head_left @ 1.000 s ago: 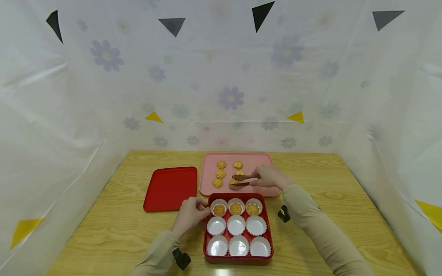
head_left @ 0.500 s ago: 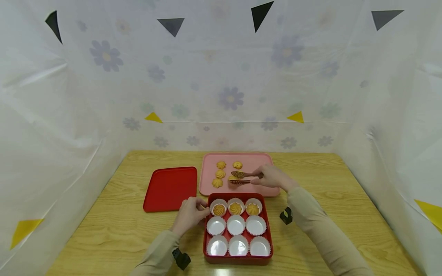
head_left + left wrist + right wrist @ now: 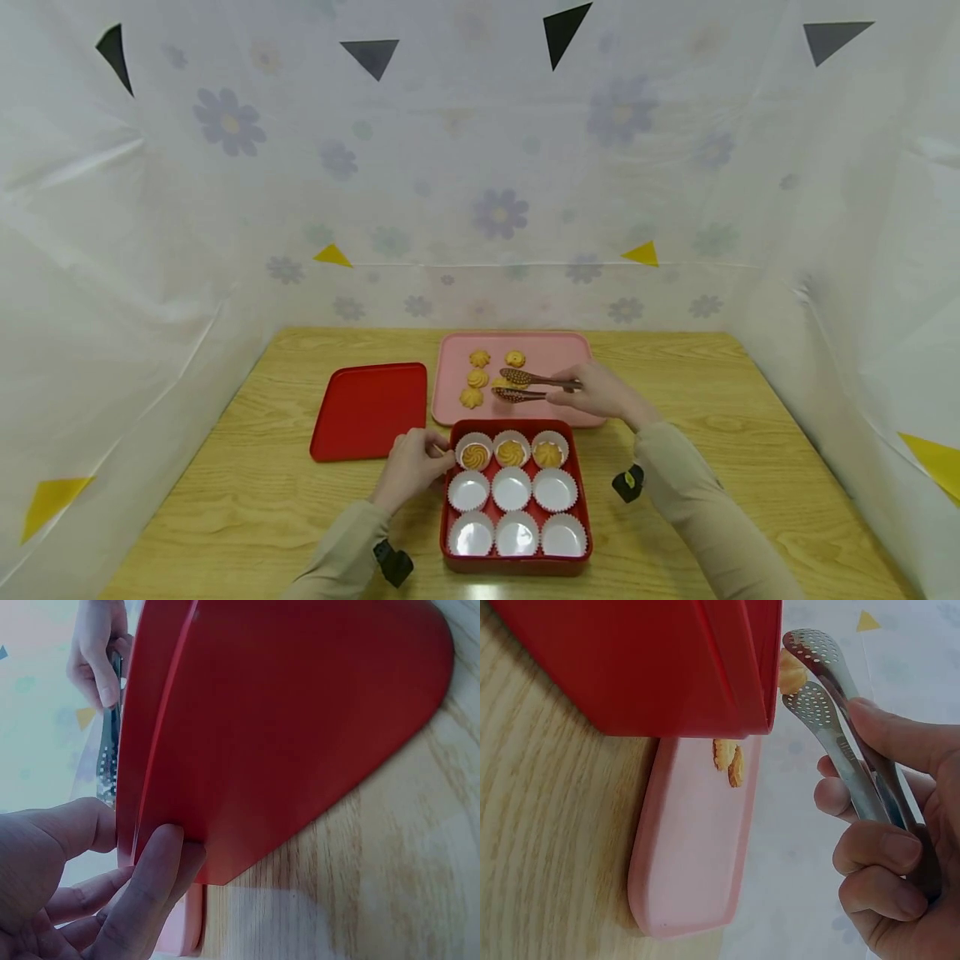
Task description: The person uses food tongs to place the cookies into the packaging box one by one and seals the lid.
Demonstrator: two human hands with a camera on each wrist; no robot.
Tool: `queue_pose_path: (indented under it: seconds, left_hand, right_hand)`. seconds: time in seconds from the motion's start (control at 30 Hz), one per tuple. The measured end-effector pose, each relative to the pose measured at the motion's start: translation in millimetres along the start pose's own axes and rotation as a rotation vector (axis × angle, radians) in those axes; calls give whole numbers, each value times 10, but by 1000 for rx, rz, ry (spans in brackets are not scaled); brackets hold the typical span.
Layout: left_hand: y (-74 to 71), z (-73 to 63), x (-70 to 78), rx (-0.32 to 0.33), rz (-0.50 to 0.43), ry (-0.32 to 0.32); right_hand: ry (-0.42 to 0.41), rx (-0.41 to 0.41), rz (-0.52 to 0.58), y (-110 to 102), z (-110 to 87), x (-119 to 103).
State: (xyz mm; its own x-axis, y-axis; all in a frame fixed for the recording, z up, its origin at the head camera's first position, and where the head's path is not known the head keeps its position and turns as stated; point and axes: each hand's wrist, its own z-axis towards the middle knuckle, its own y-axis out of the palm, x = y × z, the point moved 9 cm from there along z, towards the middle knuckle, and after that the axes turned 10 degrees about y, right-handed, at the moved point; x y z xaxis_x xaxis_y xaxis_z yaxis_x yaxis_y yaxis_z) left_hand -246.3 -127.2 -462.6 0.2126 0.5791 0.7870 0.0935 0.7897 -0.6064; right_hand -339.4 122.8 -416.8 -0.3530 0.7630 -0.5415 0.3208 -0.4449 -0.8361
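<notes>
My right hand [image 3: 600, 390] holds metal tongs [image 3: 847, 754] over the pink tray [image 3: 442, 408]. Between the perforated tong tips is a piped butter cookie [image 3: 791, 673], raised off the tray. At the upper left corner of the red box [image 3: 517, 567], my left hand [image 3: 411, 468] pinches the wall between thumb and fingers, as the left wrist view shows [image 3: 142, 892]. White paper cups fill the box in three rows. Each cup of the far row has a cookie [image 3: 512, 453]; the middle and near rows hold bare cups [image 3: 512, 489].
Several more cookies [image 3: 477, 378] lie on the pink tray, just beyond the box. A flat red lid [image 3: 371, 412] rests on the wooden table [image 3: 247, 500] to the left. A flower-printed sheet [image 3: 480, 167] hangs behind and at both sides.
The tongs have closed on a cookie near the tray's front and lifted it. My right hand has shifted slightly right; the left hand stays at the box.
</notes>
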Motion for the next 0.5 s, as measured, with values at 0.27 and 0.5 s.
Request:
queue_pose_path:
  seconds: [0.27, 0.5]
  left_hand:
    - [-13, -5, 8, 0, 1, -3]
    - [-13, -1, 9, 6, 16, 6]
  right_hand:
    - [-12, 7, 87, 1, -121, 21]
    - [-27, 32, 95, -3, -254, -13]
